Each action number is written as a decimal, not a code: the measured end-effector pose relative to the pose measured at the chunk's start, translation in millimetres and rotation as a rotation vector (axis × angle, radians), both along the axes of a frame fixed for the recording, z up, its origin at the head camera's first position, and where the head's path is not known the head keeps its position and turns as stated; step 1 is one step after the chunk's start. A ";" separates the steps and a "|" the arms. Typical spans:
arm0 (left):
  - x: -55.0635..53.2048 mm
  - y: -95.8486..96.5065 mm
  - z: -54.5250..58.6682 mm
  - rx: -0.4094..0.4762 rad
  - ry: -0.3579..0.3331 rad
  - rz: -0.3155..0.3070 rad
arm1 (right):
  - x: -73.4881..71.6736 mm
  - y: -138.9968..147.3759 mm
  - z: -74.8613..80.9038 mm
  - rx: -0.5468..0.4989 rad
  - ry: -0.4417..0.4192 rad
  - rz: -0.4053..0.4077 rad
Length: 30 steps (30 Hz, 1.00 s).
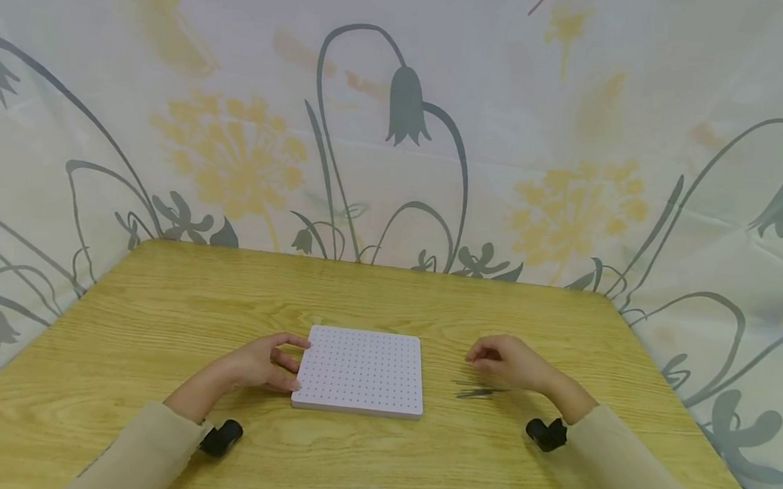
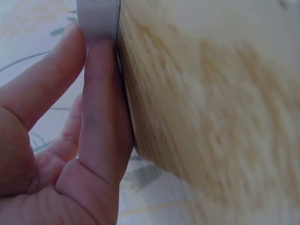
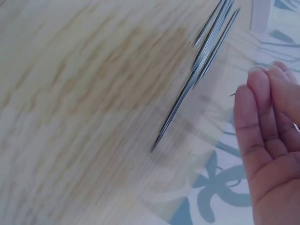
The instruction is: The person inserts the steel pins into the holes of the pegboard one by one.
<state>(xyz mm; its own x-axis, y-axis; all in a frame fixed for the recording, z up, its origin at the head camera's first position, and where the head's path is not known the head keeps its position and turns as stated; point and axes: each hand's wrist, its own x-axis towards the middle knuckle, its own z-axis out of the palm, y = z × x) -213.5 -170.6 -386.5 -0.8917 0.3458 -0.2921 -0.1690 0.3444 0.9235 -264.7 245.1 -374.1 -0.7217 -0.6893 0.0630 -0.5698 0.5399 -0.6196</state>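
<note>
A flat white board (image 1: 361, 371) with a grid of small holes lies on the table. My left hand (image 1: 262, 362) holds its left edge; in the left wrist view one fingertip (image 2: 70, 35) touches the upper part of the board's side (image 2: 98, 21), and another digit (image 2: 101, 93) meets it low down near the tabletop. To the right of the board is a loose bunch of thin metal needles (image 1: 478, 392), seen close in the right wrist view. Beside them my right hand (image 1: 509, 361) is raised, fingertips together, pinching a thin needle; only its dark tip (image 3: 233, 94) shows.
The wooden table (image 1: 374, 296) reaches back to a hanging cloth (image 1: 384, 161) printed with grey and yellow flowers, which also rises along both sides. A black wrist camera (image 1: 221, 438) sits on the left wrist, another black camera (image 1: 546, 434) on the right.
</note>
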 end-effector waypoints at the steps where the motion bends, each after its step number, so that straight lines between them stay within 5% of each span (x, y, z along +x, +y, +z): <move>1: 0.1 0.1 -0.3 -0.001 0.001 0.002 | 0.3 -0.7 0.6 -0.007 -0.003 -0.003; 16: 3.0 -0.5 3.0 0.013 0.001 -0.018 | 3.8 -20.9 -2.3 -0.175 -0.049 -0.082; 30: 1.8 -0.6 3.4 -0.013 0.018 -0.020 | 5.9 -37.2 -4.5 -0.235 -0.122 -0.059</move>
<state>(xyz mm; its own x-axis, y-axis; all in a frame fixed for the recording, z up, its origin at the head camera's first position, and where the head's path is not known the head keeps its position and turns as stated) -211.7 -171.2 -383.1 -0.8898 0.3600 -0.2805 -0.1454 0.3591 0.9219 -258.8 207.9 -378.6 -0.7723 -0.6225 0.1269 -0.4553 0.4030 -0.7939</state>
